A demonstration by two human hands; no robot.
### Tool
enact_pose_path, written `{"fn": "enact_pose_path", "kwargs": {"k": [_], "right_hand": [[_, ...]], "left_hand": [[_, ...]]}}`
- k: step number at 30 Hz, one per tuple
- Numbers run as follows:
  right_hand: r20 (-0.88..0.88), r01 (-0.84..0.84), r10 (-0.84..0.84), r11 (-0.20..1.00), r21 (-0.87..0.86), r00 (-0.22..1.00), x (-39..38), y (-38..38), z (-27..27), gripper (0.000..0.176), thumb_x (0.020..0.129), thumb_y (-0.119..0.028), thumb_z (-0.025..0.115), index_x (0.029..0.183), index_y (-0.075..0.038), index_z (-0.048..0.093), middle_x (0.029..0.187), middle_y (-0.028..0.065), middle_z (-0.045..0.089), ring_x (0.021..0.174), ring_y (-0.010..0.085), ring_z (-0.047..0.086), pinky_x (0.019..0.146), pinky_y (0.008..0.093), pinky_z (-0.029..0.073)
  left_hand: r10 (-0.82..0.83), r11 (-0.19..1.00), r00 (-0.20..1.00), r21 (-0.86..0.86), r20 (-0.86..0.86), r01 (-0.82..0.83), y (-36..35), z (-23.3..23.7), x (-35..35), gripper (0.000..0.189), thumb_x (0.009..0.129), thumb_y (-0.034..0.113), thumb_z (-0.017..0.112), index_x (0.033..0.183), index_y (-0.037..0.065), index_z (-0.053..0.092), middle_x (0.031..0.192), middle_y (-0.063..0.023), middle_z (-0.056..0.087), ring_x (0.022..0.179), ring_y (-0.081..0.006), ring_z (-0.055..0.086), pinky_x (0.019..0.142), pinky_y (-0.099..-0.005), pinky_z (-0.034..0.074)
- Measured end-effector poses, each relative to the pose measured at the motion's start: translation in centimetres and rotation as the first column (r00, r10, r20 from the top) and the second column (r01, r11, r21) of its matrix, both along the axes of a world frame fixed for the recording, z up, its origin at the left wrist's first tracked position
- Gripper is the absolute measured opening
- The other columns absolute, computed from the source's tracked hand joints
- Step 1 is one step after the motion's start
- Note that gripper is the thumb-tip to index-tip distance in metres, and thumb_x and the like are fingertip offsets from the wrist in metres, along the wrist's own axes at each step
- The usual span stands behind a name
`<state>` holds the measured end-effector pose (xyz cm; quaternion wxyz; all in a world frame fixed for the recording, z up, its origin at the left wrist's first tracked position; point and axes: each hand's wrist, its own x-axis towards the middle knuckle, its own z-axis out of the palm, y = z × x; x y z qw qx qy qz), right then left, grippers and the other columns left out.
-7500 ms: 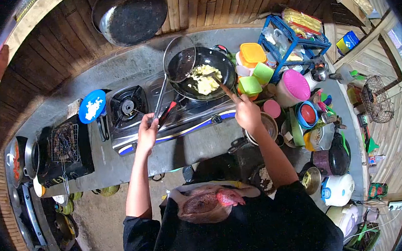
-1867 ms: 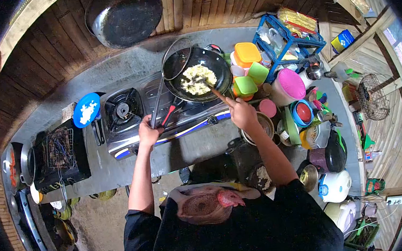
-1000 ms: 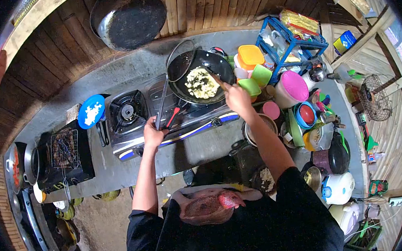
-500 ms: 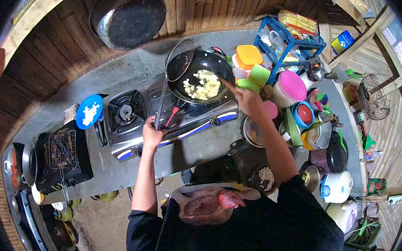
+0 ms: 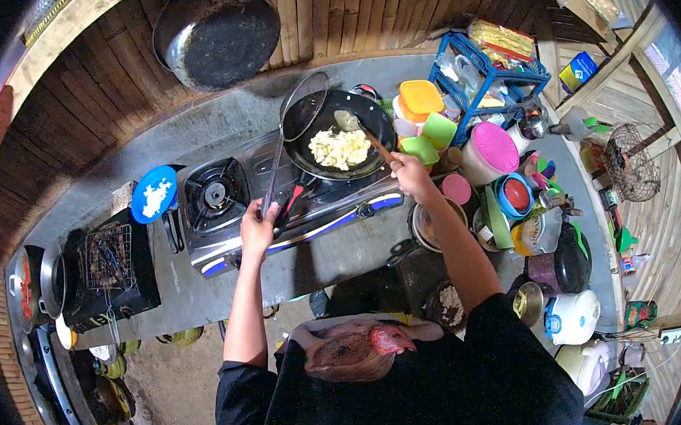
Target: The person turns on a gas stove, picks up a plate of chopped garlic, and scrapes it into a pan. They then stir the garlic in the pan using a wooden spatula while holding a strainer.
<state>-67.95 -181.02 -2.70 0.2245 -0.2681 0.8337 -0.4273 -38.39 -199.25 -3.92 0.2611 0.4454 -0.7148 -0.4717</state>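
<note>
A dark wok [image 5: 303, 153] sits on the right burner of the gas stove [image 5: 216, 252], pale yellow chopped food [image 5: 340, 148] heaped in its lower half. My left hand [image 5: 257, 227] is closed round the long handle of a wire-mesh strainer [image 5: 304, 106], whose round head overlaps the wok's left rim. Just beside those fingers lies the wok's red-and-black handle [image 5: 297, 194]. My right hand [image 5: 412, 176] grips the wooden handle of a metal spatula [image 5: 347, 120]; its blade is inside the wok, above the food.
Left of the stove are a blue plate [image 5: 161, 182] with white bits and a wire grill rack [image 5: 109, 257]. Plastic tubs, a pink-lidded container [image 5: 494, 149] and a blue crate [image 5: 458, 81] crowd the right side. A large pan [image 5: 220, 41] hangs on the wall.
The spatula's blade has moved to the far side of the food, and the food is gathered lower in the wok. My right hand has shifted slightly left and down.
</note>
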Motion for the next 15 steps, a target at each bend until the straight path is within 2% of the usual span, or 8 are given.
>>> {"fn": "enact_pose_path", "kwargs": {"k": [1,3,4,8,11,12,14,15], "right_hand": [[-0.002,0.003,-0.003,1.0,-0.002,1.0,0.2,0.0,0.2,0.035,0.086,-0.015,0.048,0.117,0.0,0.052,0.074,0.0182,0.061,0.055,0.0246,0.058,0.051,0.036,0.047],[0.454,0.072,0.003,0.986,-0.149,0.891,0.9,-0.1,0.8,0.04,0.088,-0.014,0.044,0.127,-0.003,0.043,0.071,0.0074,0.053,0.046,0.0135,0.047,0.039,0.0278,0.038],[0.547,0.102,0.025,0.975,-0.199,0.837,1.4,-0.1,1.3,0.044,0.089,-0.013,0.042,0.132,-0.005,0.035,0.071,0.003,0.046,0.044,0.0092,0.039,0.035,0.0232,0.031],[0.653,0.16,0.077,0.942,-0.295,0.754,2.2,-0.3,2.2,0.044,0.088,-0.011,0.044,0.131,-0.005,0.038,0.07,0.0029,0.046,0.043,0.0084,0.038,0.034,0.0233,0.03],[0.487,0.067,0.064,0.967,-0.247,0.871,2.5,0.2,2.8,0.042,0.085,-0.009,0.048,0.127,-0.005,0.043,0.072,0.0046,0.049,0.05,0.0125,0.046,0.04,0.028,0.038],[0.23,-0.015,0.067,0.975,-0.222,0.971,1.8,0.1,1.7,0.042,0.083,-0.01,0.051,0.124,-0.004,0.046,0.075,0.0087,0.053,0.057,0.0182,0.052,0.047,0.0318,0.042],[-0.296,-0.116,0.089,0.991,-0.072,0.951,0.4,-0.3,-0.6,0.04,0.078,-0.012,0.055,0.118,-0.003,0.052,0.087,0.0214,0.06,0.08,0.0358,0.061,0.07,0.0416,0.049],[-0.294,-0.115,0.089,0.991,-0.073,0.952,0.8,-0.3,-0.1,0.04,0.078,-0.012,0.055,0.118,-0.003,0.052,0.087,0.0214,0.06,0.08,0.0358,0.061,0.07,0.0416,0.049]], "left_hand": [[-0.003,1.0,1.0,-0.002,-0.002,0.003,0.0,0.0,0.0,0.029,0.08,0.026,0.065,0.096,0.002,0.06,0.074,-0.0091,0.063,0.071,-0.0186,0.057,0.067,-0.0313,0.044],[-0.065,0.998,0.997,-0.018,0.047,0.066,0.1,0.3,-0.1,0.029,0.083,0.028,0.061,0.097,0.004,0.06,0.074,-0.0111,0.062,0.07,-0.0181,0.057,0.068,-0.0322,0.044],[-0.04,0.999,0.999,-0.016,0.033,0.04,0.5,0.6,-0.3,0.028,0.083,0.03,0.059,0.098,0.006,0.06,0.073,-0.012,0.061,0.07,-0.0194,0.057,0.069,-0.0328,0.044],[-0.047,0.999,0.99,-0.009,0.13,0.049,1.3,2.4,-0.8,0.029,0.083,0.031,0.059,0.098,0.006,0.06,0.076,-0.013,0.063,0.073,-0.0225,0.06,0.07,-0.0332,0.044],[-0.04,0.997,0.982,-0.059,0.184,0.052,1.0,2.7,-0.9,0.031,0.083,0.031,0.058,0.1,0.005,0.06,0.079,-0.0136,0.064,0.078,-0.0246,0.062,0.07,-0.0339,0.045],[-0.033,0.998,0.984,-0.05,0.174,0.043,1.1,3.4,-0.9,0.032,0.083,0.031,0.058,0.101,0.005,0.06,0.08,-0.0139,0.065,0.079,-0.0254,0.063,0.07,-0.0343,0.045],[-0.019,0.998,0.985,-0.056,0.17,0.029,1.1,3.7,-0.7,0.033,0.083,0.031,0.058,0.104,0.005,0.059,0.078,-0.0128,0.064,0.075,-0.024,0.063,0.068,-0.0341,0.045],[-0.02,0.998,0.985,-0.057,0.172,0.03,1.2,3.6,-0.7,0.033,0.083,0.031,0.058,0.104,0.005,0.059,0.078,-0.0128,0.064,0.075,-0.024,0.063,0.068,-0.0341,0.045]]}}
